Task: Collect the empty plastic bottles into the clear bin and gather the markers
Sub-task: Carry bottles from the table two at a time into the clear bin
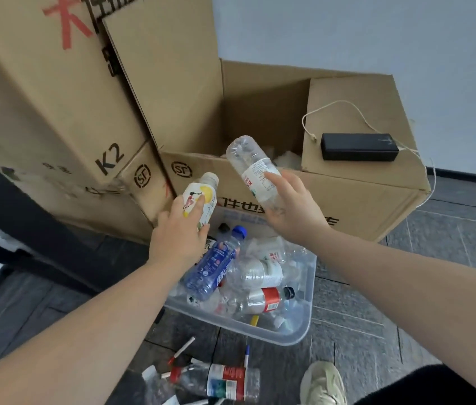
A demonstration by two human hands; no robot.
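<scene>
My left hand [180,233] grips a small bottle with a white and yellow printed label [201,195], held above the far left corner of the clear bin [298,328]. My right hand [292,209] holds a clear bottle with a white label [253,168] upside down, base up, above the bin's far side. The bin sits on the floor and holds several bottles, among them a blue one [216,264] and one with a red label [266,299]. On the floor nearer me lie a red marker [182,350], a blue marker [247,356] and a crushed bottle [225,381].
An open cardboard box [347,200] stands right behind the bin, with a black power bank [359,147] and white cable on its flap. Tall stacked cartons [41,97] rise at the left. My shoe [323,382] rests on the dark tiled floor at lower right.
</scene>
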